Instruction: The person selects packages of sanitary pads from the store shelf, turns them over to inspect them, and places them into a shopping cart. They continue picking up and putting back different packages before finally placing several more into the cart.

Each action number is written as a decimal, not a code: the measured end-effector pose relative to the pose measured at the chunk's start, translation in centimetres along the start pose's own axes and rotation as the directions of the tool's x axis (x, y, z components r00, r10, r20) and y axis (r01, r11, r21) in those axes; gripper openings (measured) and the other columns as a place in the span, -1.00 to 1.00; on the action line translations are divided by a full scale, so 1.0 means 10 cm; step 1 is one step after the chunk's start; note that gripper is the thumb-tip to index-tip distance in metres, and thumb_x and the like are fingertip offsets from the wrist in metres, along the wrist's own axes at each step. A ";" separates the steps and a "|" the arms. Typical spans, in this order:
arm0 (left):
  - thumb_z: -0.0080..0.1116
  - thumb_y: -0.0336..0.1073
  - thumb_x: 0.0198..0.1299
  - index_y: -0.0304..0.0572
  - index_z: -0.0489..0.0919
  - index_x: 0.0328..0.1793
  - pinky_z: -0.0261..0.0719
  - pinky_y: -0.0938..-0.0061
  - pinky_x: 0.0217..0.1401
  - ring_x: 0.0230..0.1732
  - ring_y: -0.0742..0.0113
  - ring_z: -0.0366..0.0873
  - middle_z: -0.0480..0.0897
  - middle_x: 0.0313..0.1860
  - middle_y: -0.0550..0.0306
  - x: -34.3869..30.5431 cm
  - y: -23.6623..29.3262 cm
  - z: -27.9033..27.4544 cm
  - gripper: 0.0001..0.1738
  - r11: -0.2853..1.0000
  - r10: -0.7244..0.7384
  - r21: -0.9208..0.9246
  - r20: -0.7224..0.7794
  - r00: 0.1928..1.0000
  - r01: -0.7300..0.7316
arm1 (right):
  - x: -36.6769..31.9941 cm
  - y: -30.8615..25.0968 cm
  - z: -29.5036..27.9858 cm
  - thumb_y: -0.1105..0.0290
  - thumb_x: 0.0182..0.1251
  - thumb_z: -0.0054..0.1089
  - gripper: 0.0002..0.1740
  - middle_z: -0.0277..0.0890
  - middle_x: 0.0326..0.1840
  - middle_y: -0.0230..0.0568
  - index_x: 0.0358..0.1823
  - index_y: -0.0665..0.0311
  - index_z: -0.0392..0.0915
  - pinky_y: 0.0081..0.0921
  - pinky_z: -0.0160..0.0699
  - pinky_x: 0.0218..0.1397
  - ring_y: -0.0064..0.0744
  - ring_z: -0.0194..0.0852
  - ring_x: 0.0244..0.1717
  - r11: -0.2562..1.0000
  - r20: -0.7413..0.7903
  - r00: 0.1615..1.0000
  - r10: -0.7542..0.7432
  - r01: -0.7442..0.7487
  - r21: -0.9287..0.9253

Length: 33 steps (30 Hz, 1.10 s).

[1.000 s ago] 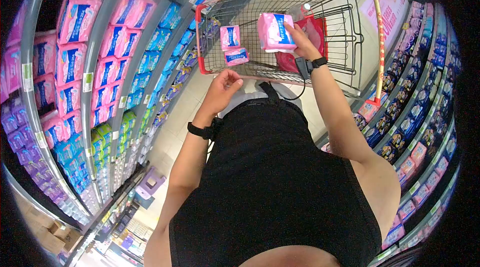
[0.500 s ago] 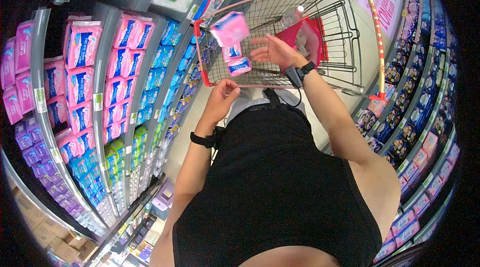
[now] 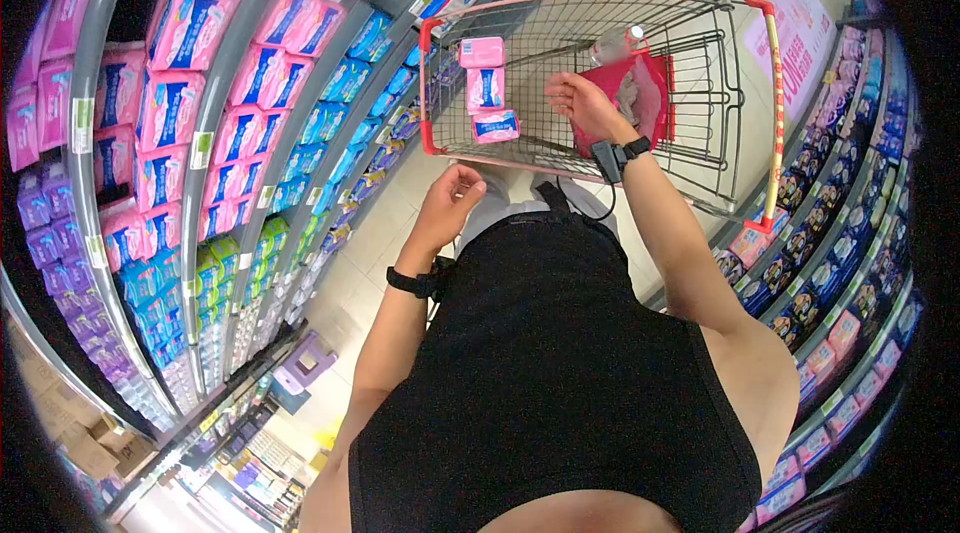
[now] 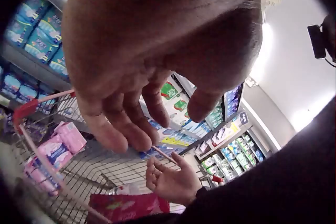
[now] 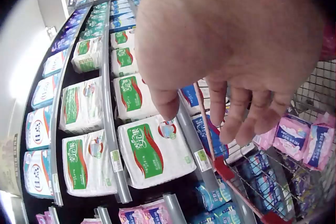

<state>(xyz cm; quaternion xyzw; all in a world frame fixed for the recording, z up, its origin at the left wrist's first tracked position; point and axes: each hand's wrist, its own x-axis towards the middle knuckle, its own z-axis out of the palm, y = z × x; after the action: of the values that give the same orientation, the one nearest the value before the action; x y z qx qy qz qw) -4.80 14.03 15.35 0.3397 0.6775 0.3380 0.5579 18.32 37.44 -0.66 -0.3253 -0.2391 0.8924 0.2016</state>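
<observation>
Three pink packs of sanitary pads (image 3: 486,90) lie in a row at one end of the wire shopping cart (image 3: 427,136). Over the cart, my right hand (image 3: 590,108) holds nothing, its fingers extended toward those packs. In the right wrist view the packs (image 5: 292,136) show beyond my fingertips. My left hand (image 3: 450,207) hangs just outside the cart's near side, fingers loosely bent and nothing in them. The left wrist view has that same hand (image 4: 157,50) large in front, with the other hand (image 4: 176,181) farther off above the cart.
A red bag (image 3: 650,98) and a clear bottle (image 3: 612,50) sit in the cart near my right hand. Shelves of pink pad packs (image 3: 190,23) stand on the left, dark packs (image 3: 800,223) on the right. Large white packs (image 5: 155,153) fill shelves beyond the cart.
My right hand held a pink pack over the cart, then let it go. The pack dropped to the cart's left end beside two others. My left hand stays nearly in place.
</observation>
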 end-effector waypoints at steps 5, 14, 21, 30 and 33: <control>0.26 -0.26 0.33 -0.19 0.55 -0.04 0.51 0.49 0.00 -0.13 0.47 0.53 0.60 -0.19 0.25 -0.08 -0.05 -0.02 -0.79 0.999 0.029 -0.033 -0.026 0.999 -0.030 | 0.06 0.10 0.06 0.10 0.57 -0.02 -0.63 0.61 0.06 -0.22 0.16 0.19 0.49 -0.39 0.49 0.19 -0.33 0.55 0.13 0.999 -0.050 0.997 0.050 -0.050 0.003; 0.25 -0.17 0.36 -0.16 0.55 -0.03 0.51 0.48 -0.02 -0.16 0.50 0.51 0.59 -0.20 0.30 -0.11 -0.15 -0.39 -0.75 0.986 0.158 0.062 -0.075 0.985 -0.154 | 0.30 0.15 0.20 0.13 0.56 0.01 -0.67 0.61 0.09 -0.27 0.12 0.18 0.53 -0.35 0.48 0.24 -0.35 0.54 0.13 0.999 0.098 0.995 -0.008 0.012 -0.037; 0.25 -0.35 0.33 -0.17 0.54 -0.07 0.51 0.50 -0.06 -0.19 0.47 0.54 0.62 -0.22 0.25 -0.28 0.10 -1.38 -0.86 0.929 0.370 0.158 -0.436 0.821 -0.335 | 0.31 0.29 0.63 0.13 0.51 0.10 -0.74 0.56 -0.13 -0.45 0.00 0.13 0.55 -0.51 0.48 0.04 -0.50 0.52 -0.09 0.998 -0.031 0.999 0.017 -0.015 0.064; 0.37 -0.40 0.16 -0.21 0.38 0.10 0.50 0.46 0.02 -0.06 0.38 0.53 0.54 -0.11 0.12 -1.24 0.09 -3.26 -0.54 0.734 0.374 0.248 -0.925 0.072 -0.632 | 0.54 0.43 1.57 0.20 0.47 0.10 -0.78 0.58 -0.23 -0.42 -0.05 0.16 0.54 -0.54 0.45 -0.11 -0.52 0.50 -0.20 0.982 0.036 0.998 -0.051 0.057 -0.181; 0.42 -0.30 0.15 -0.20 0.37 0.15 0.50 0.37 0.08 0.04 0.30 0.51 0.52 -0.03 0.09 -1.44 0.24 -3.60 -0.47 0.812 0.363 0.362 -0.927 -0.090 -0.457 | 0.54 0.45 1.91 0.20 0.47 0.10 -0.78 0.59 -0.23 -0.41 -0.05 0.16 0.54 -0.54 0.45 -0.10 -0.52 0.51 -0.20 0.968 0.089 0.993 -0.074 0.094 -0.234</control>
<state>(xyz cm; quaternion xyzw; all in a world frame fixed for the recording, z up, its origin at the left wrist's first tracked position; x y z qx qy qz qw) -37.98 0.41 30.27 0.1883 0.7165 0.6496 -0.1708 0.62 31.00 7.12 -0.3009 -0.3656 0.8602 0.1891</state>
